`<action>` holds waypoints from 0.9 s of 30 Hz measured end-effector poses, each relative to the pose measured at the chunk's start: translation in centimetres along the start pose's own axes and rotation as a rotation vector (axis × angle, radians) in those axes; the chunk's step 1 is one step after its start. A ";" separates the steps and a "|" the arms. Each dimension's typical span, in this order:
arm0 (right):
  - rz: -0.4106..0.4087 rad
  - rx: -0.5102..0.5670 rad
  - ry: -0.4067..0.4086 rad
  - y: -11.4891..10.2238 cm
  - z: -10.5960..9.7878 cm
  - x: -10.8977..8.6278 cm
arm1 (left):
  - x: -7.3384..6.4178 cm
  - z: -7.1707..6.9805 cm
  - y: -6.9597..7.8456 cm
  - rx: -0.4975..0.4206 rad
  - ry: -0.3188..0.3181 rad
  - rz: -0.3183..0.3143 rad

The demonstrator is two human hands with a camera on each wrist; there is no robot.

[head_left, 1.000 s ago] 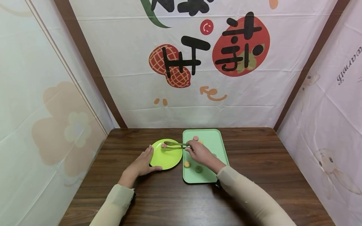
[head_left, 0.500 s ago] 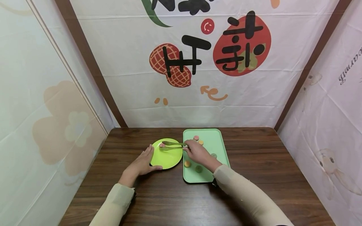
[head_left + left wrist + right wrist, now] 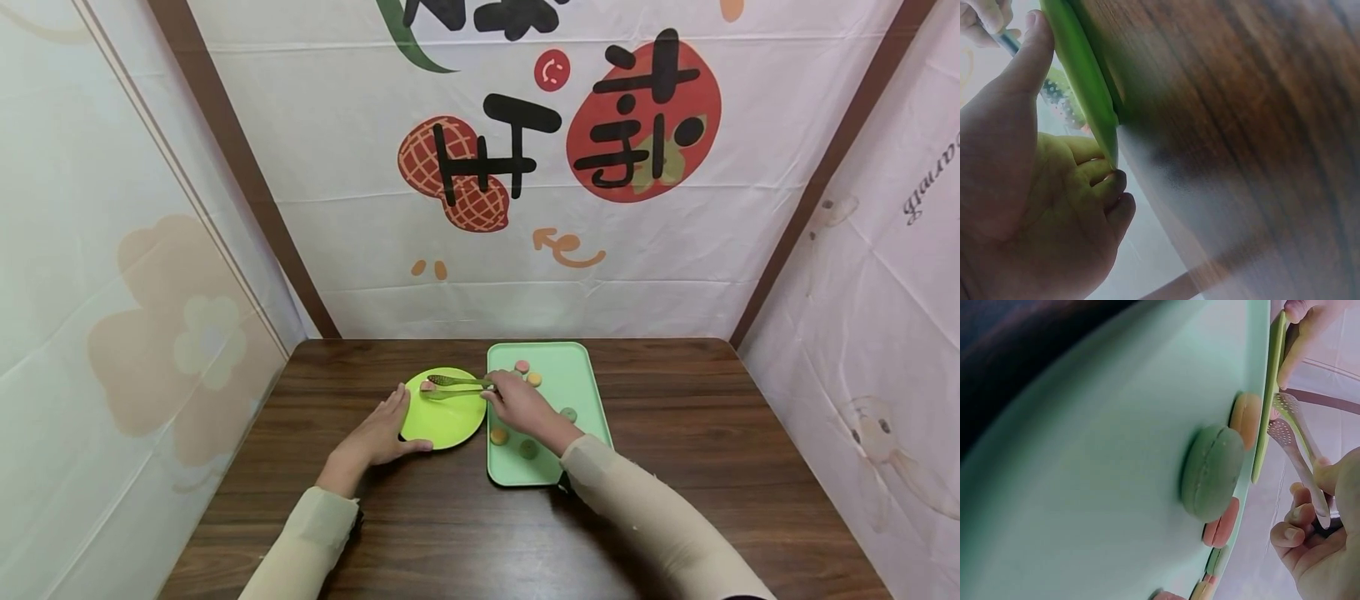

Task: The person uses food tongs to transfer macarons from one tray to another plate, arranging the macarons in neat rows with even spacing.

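Observation:
My left hand (image 3: pixel 378 433) rests at the left side of a lime-green plate (image 3: pixel 450 425), its fingers extended along the rim and the thumb at the near edge. Green tongs (image 3: pixel 459 381) with perforated tips reach over this plate from the right, held by my right hand (image 3: pixel 521 404). Between their tips is a pink macaron (image 3: pixel 427 386); I cannot tell whether it touches the plate. In the right wrist view, thumb and fingers grip the tongs' rear end. Beneath my right hand lies a mint-green tray (image 3: pixel 566 367).
Several macarons sit on the tray, including a pink one (image 3: pixel 521 366), a yellow one (image 3: pixel 534 379), an orange one (image 3: pixel 498 436) and a green one (image 3: pixel 528 450). Tray and plate stand side by side on a dark wooden table (image 3: pixel 675 417). Printed cloth walls (image 3: pixel 375 308) enclose it.
My right hand, the tongs and the pink macaron between their tips have shifted slightly left over the plate. My left hand stays at the plate's rim.

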State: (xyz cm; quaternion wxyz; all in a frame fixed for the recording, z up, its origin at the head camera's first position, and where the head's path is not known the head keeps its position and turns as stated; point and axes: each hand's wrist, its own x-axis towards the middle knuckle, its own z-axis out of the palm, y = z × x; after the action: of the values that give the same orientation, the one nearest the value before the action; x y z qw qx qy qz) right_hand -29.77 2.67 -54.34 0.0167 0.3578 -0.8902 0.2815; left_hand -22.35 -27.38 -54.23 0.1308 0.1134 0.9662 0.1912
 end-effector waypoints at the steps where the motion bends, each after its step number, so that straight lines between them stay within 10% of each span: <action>1: 0.001 0.002 -0.001 0.0 0.0 0.0 | 0.0 0.0 0.0 0.000 0.000 0.001; 27: 0.051 0.052 -0.024 0.1 0.5 0.1 | -0.1 -0.1 0.0 -0.002 -0.008 -0.005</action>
State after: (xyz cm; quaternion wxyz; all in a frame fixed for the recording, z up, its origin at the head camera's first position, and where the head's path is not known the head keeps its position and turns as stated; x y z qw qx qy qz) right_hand -29.82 2.47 -54.79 -0.0103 0.3384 -0.8916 0.3007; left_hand -22.31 -27.39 -54.12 0.1352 0.1115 0.9657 0.1916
